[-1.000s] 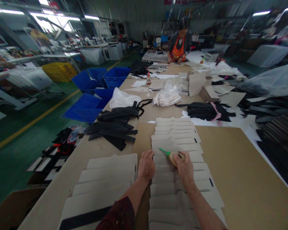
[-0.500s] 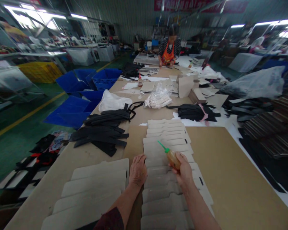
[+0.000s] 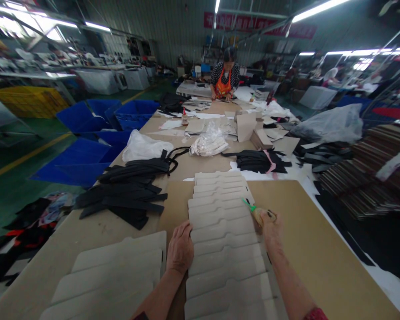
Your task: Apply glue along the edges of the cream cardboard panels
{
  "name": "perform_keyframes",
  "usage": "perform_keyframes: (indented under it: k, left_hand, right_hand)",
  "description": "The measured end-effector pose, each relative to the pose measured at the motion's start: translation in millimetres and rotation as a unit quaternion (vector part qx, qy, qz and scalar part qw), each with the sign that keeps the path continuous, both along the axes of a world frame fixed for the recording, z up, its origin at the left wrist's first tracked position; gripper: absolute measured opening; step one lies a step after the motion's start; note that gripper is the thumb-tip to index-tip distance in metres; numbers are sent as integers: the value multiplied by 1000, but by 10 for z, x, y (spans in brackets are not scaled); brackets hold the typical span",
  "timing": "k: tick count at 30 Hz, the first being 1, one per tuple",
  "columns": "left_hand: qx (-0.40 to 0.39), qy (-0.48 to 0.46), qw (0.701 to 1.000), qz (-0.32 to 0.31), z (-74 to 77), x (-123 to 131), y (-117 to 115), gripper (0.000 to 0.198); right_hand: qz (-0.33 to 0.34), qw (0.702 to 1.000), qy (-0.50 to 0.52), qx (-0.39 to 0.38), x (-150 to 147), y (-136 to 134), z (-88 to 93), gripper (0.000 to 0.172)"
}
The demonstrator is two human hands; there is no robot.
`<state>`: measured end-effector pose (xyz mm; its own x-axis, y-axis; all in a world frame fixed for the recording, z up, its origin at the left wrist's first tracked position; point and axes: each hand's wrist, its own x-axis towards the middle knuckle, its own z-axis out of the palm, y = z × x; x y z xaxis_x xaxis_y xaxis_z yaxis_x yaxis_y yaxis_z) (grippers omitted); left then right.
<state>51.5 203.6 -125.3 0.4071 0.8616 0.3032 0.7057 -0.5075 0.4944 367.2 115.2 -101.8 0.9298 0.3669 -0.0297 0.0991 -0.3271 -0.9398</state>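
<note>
A long row of overlapping grey cardboard pieces [image 3: 220, 244] runs away from me down the table. My left hand [image 3: 181, 248] lies against the row's left edge, fingers stretched forward and fingertips touching the boards. In my right hand [image 3: 272, 226] is a squeeze glue bottle [image 3: 260, 216] with amber contents and a thin green nozzle. The bottle is tilted, its nozzle pointing up and left over the right edge of the row. Black strips [image 3: 130, 178] lie in a heap beyond my left hand.
More grey boards [image 3: 110, 271] overlap at the near left. Beyond the row lie a clear plastic bag [image 3: 208, 140] and bundled black strips [image 3: 262, 161]. Blue bins [image 3: 83, 160] stand left of the table, stacked boards [image 3: 370, 173] right. A person in an orange apron [image 3: 223, 84] works at the far end.
The glue bottle has moved rightward from over the middle of the boards to their right edge, its nozzle lower. My left hand stays by the left edge. The view has shifted slightly right.
</note>
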Motion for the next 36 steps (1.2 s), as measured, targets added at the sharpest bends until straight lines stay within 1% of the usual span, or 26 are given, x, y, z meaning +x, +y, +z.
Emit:
perform_keyframes:
  k: [2, 4, 11, 22, 28, 36]
  left_hand:
    - [3, 2, 1000, -3, -4, 0, 3, 39]
    - [5, 4, 1000, -6, -5, 1, 5, 40]
    - [8, 7, 1000, -8, 1, -1, 1, 37]
    - [10, 5, 1000, -13, -12, -3, -6, 38]
    - [3, 5, 1000, -12, 24, 15, -18, 37]
    - [-5, 0, 1000, -14, 20, 8, -21, 38]
  right_hand:
    - [-12, 999, -24, -39, 31, -1, -20, 51]
    - [-3, 997, -42, -62, 44, 4, -21, 52]
    - [38, 990, -83, -106, -34, 75, 33, 52]
    - [77, 987, -84, -114, -275, 162, 138, 49]
    - [95, 986, -79, -109, -390, 236, 139, 47]
    - [135, 980, -88, -113, -535, 321, 191, 51]
